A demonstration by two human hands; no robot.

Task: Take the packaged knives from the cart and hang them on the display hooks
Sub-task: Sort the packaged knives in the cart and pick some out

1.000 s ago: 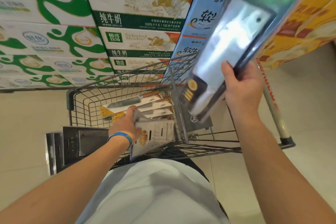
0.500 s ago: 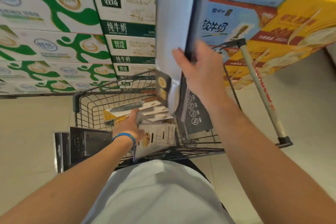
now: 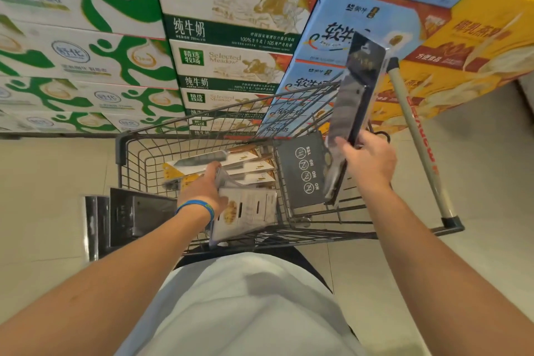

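The person stands over a wire cart (image 3: 161, 139) that fills the middle of the view, with walls of milk cartons (image 3: 231, 9) stacked behind it from ten o'clock round to two. The right hand (image 3: 367, 159), out at about two o'clock from the person's body, grips a dark packaged knife (image 3: 358, 89) by its lower end. The fingers are wrapped round the pack's edge, and the pack stands nearly upright above the cart's right side, its hang-hole end at the top. Just beside that hand, toward four o'clock, the cart's pale handle (image 3: 416, 136) slants down. A grey flap (image 3: 303, 170) printed with warning symbols sits inside the basket at the hand's eight o'clock. The left hand (image 3: 202, 188), with a blue wristband (image 3: 199, 206) at the wrist, reaches into the basket at roughly eleven o'clock from the body. Its fingers are bent over the top edge of a pale pack (image 3: 248, 208), holding it tilted against the near wire wall. Beyond the knuckles, toward twelve and one o'clock, several white-and-yellow knife packs (image 3: 245, 170) lie overlapped in the basket. Outside the cart's near-left corner, at nine o'clock from the left hand, dark flat packs (image 3: 138, 211) show edge-on; I cannot tell what they rest on.
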